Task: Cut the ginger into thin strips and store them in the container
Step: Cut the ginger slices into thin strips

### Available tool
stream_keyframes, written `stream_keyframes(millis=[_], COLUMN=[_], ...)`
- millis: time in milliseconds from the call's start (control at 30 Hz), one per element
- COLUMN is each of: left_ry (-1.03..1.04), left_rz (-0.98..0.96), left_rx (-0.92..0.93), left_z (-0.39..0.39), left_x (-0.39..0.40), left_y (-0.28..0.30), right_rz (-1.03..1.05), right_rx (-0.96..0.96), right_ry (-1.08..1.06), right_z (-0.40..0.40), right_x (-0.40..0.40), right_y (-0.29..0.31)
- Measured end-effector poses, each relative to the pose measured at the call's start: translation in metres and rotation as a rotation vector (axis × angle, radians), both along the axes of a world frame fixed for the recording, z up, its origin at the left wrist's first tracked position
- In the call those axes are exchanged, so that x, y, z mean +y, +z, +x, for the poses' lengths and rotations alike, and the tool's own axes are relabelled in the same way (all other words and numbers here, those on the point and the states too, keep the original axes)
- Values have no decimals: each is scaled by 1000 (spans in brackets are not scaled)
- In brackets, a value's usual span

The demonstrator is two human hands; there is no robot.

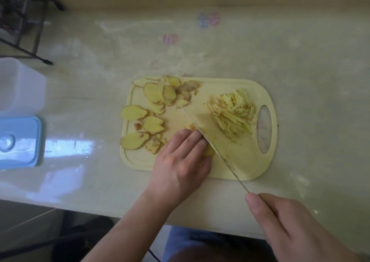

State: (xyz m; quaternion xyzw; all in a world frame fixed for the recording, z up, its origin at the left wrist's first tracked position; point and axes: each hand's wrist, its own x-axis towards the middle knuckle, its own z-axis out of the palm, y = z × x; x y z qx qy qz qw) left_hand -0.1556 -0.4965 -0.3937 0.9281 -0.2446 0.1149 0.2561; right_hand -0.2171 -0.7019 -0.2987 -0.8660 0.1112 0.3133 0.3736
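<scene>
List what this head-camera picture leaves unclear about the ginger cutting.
- Knife handle: head view, hidden inside the right hand, so its grip cannot be seen.
- Ginger slices being cut: mostly covered by the left hand.
- Translucent white plastic container: cut off by the left edge; contents unreadable.
- Thin steel knife blade: seen edge-on.

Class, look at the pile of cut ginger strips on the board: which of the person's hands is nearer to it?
Left. The left hand rests on the cutting board just left of the ginger strips; the right hand holds the knife off the board's near edge.
</scene>
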Motion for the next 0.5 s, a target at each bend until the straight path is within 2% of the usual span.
stream_keyframes(millis=[167,333,500], left_ry=[18,24,15], left_rz=[4,22,43], left_rx=[19,34,56], left_z=[-2,-3,-3], left_x=[-2,-2,0], left_y=[1,4,8], right_rz=[-35,77,-12], right_rx=[-5,-37,26], right_ry=[46,48,30], right_z=[11,28,12], right_x=[-1,-1,-6], right_y=[-8,-17,-2])
